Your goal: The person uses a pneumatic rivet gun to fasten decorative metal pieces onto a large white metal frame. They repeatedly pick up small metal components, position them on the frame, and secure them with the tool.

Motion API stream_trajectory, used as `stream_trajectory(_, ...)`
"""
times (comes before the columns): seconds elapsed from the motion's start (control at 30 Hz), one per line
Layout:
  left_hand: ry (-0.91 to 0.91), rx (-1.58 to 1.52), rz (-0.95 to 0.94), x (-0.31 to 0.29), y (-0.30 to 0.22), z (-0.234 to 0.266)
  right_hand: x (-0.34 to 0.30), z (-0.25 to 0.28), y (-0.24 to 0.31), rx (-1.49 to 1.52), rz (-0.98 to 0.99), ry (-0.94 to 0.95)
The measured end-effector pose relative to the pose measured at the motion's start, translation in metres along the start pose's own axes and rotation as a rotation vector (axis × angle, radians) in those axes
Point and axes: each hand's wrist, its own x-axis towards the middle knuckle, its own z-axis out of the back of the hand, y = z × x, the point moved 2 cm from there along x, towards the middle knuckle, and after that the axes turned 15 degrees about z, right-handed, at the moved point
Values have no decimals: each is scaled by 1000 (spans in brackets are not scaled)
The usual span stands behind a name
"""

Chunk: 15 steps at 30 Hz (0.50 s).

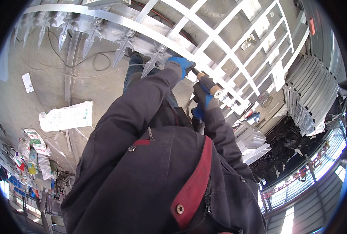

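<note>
My left hand point(179, 66), in a blue and grey work glove, is at the inner rail of a white metal frame point(198, 58). Its fingers are bent together at the rail; whatever they pinch is hidden. My right hand point(205, 97), in a dark and blue glove, is closed round the grip of a drill point(209, 84). The drill has a dark body with a tan rear end, and its narrow nose points to the left hand's fingertips. Grey spearhead ornaments point(154, 59) stick out from the rail toward me, the nearest one just left of my left hand.
A stack of grey metal profiles point(312, 93) lies at the right, with dark tubing point(284, 150) below it. A white sack point(66, 116) and a paper sheet point(27, 83) lie on the floor at left. A dark cable point(68, 65) loops across the floor. Bags point(35, 150) are piled farther left.
</note>
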Motion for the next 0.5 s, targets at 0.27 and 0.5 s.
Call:
stream_trajectory(0.27,15,-125,-31,-3,2,4,-7,-6,-35,388,17,12)
stream_trajectory(0.5,-10,-216,-92,1,8,-6,-11,-12,-68,518,-2,-54)
